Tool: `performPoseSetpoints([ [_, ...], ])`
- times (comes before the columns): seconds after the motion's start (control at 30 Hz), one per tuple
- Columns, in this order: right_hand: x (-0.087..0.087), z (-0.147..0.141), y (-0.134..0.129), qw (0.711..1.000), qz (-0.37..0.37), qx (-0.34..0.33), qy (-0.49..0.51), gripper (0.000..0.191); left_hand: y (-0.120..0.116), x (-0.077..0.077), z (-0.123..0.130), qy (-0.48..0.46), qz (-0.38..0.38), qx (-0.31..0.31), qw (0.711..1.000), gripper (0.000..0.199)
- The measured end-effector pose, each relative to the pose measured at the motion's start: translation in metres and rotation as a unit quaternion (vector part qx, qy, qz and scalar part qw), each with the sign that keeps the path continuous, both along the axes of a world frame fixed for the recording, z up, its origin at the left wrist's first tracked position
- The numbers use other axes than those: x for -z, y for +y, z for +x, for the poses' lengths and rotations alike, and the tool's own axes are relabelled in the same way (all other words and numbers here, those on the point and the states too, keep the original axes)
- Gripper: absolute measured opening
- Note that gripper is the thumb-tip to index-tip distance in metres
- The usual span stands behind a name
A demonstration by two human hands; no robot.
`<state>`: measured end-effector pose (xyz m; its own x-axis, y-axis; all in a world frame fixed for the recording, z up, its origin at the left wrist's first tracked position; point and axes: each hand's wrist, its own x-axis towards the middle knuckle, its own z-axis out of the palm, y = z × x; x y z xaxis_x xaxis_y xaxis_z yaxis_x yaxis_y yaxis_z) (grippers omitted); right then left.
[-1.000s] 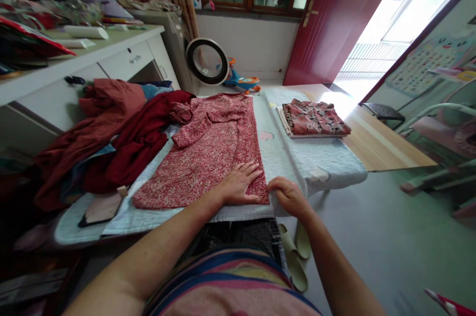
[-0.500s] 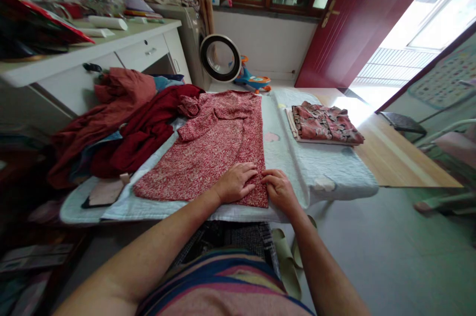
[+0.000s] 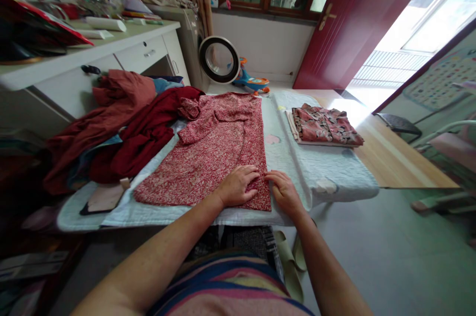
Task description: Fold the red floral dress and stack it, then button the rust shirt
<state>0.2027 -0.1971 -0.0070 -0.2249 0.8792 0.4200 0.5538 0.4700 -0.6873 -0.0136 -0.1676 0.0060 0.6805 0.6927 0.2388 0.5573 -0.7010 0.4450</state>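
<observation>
A red-and-white speckled long-sleeved garment [image 3: 208, 157] lies spread on a pale blue quilted cover [image 3: 278, 177] over an ironing board. Its right side is folded inward, with a sleeve laid across the upper part. My left hand [image 3: 240, 185] rests flat on the lower right part of the garment, fingers spread. Beside it, at the garment's right edge, is my right hand [image 3: 285, 189], its fingers stretched out with the tips touching the cloth edge. Neither hand grips the fabric.
Rumpled dark red clothes [image 3: 141, 142] are heaped on the left, near a phone-like flat case [image 3: 106, 196]. Folded patterned clothes [image 3: 327, 125] are stacked on the right. Behind stand a washing machine with its round door [image 3: 219, 59] open, a toy car [image 3: 253, 80] and a wooden table [image 3: 394, 150].
My right hand's fingers have loosened from the garment's edge and straightened. My left hand stays on the cloth, and the lower right edge has shifted slightly right.
</observation>
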Motion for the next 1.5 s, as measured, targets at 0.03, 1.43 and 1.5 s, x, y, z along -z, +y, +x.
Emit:
performPoseSetpoints([
  [0.03,0.0,0.0,0.0,1.0,-0.003,0.002,-0.002,0.038,0.0,0.0,0.0,0.001,0.0,0.0,1.0,0.049],
  [1.43,0.011,-0.02,0.08,0.993,0.009,0.105,-0.045,0.035,-0.001,-0.007,-0.001,-0.016,-0.013,0.012,1.0,0.044],
  [1.5,0.01,-0.02,0.08,0.994,0.009,0.103,-0.043,0.034,-0.001,-0.007,-0.001,-0.016,-0.014,0.012,1.0,0.044],
])
